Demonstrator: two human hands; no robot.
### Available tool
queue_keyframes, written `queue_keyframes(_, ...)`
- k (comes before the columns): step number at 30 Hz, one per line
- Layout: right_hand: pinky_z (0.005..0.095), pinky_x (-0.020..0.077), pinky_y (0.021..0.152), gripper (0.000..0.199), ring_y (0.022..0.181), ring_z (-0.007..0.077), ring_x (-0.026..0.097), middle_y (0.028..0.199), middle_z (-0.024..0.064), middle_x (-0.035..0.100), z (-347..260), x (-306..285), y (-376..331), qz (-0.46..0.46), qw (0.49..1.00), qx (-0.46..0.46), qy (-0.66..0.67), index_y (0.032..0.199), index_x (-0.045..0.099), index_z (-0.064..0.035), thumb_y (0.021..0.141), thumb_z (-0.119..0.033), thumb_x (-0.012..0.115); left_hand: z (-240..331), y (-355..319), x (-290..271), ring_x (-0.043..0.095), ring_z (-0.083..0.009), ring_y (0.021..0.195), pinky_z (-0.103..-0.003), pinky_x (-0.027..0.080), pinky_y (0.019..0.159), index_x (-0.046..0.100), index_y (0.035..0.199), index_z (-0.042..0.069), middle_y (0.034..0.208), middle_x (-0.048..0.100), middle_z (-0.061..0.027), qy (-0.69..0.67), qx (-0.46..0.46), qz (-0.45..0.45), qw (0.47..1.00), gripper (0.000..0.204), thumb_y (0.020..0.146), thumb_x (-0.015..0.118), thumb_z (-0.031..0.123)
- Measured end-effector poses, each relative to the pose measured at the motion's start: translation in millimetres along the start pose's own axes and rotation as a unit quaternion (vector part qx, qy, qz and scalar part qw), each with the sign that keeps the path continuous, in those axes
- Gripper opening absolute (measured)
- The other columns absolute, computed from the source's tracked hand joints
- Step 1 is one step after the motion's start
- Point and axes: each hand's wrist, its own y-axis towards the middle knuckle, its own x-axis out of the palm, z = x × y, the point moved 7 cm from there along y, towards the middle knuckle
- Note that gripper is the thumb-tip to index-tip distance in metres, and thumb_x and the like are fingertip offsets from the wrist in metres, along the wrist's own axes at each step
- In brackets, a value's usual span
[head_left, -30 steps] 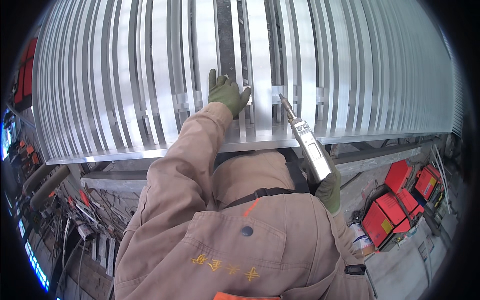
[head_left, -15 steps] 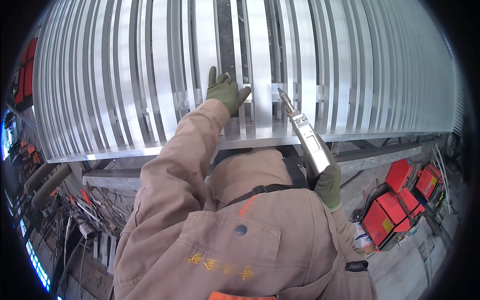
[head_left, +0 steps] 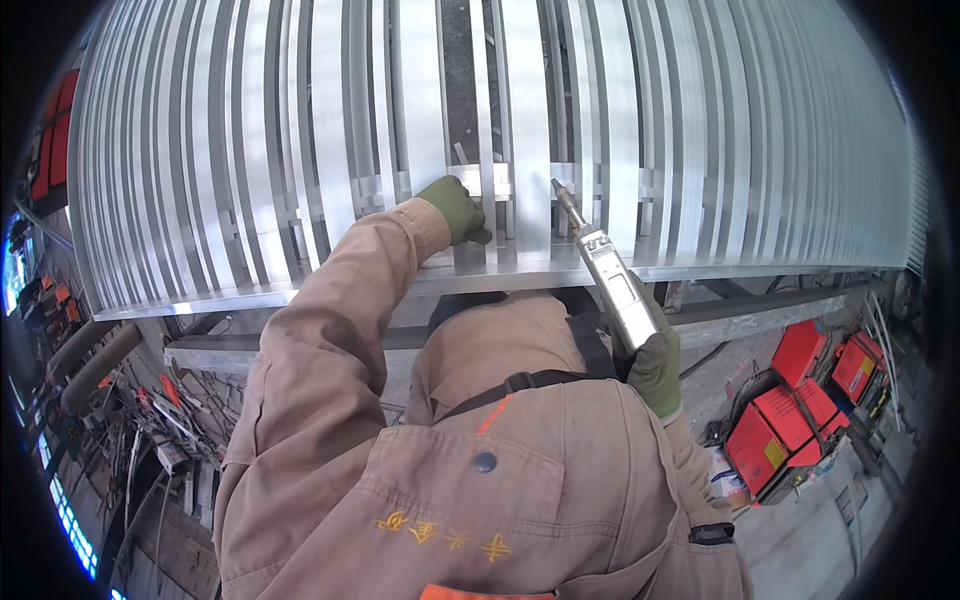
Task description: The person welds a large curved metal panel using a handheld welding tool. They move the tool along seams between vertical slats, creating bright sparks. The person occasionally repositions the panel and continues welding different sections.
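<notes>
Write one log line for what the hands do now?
left hand: pressing metal slat | right hand: gripping silver welding gun | tip: near crossbar

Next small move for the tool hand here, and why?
Probably ease the silver handheld tool forward so its narrow tip lands on the horizontal cross strip of the ribbed aluminium slat panel. The tip hangs just right of that strip, seemingly short of it, while the green-gloved left hand grips a slat beside it, and the gloved right hand holds the tool's rear end.

Bright brushed-metal slats (head_left: 420, 130), matt green cloth gloves (head_left: 455, 205), silvery metal tool (head_left: 610, 275).
</notes>
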Motion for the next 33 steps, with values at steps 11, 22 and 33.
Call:
queue_keyframes(11,0.0378,0.0611,0.085,0.111,0.104,0.0209,0.077,0.129,0.0205,0.081,-5.7,1.7,-2.6,0.006,0.999,0.026,0.035,0.169,0.055,0.0004,0.109,-0.091,0.038,-2.0,-0.7,2.0,0.081,-0.0260,0.106,-0.044,0.056,0.100,0.088,0.109,0.036,0.111,0.086,0.0004,0.015,0.025,0.029,0.999,0.027,0.107,0.066,0.052)
queue_keyframes(22,0.0403,0.0601,0.104,0.111,0.127,0.0274,0.077,0.143,0.0244,0.077,-4.1,4.9,-1.9,0.018,0.999,0.005,0.051,0.168,0.056,0.0038,0.110,-0.089,0.036,2.3,-4.2,-7.2,0.081,-0.0267,0.101,-0.043,0.054,0.098,0.087,0.105,0.032,0.098,0.085,-0.0021,0.014,0.016,0.015,1.000,0.030,0.108,0.065,0.052)
queue_keyframes(33,0.0402,0.0606,0.100,0.112,0.122,0.0259,0.077,0.140,0.0226,0.078,-6.7,2.2,-1.7,0.014,0.999,0.009,0.034,0.167,0.056,0.0032,0.109,-0.091,0.039,0.6,-3.6,-4.3,0.080,-0.0269,0.099,-0.043,0.053,0.098,0.087,0.099,0.026,0.096,0.085,-0.0018,0.015,0.012,0.029,0.999,0.037,0.106,0.066,0.056)
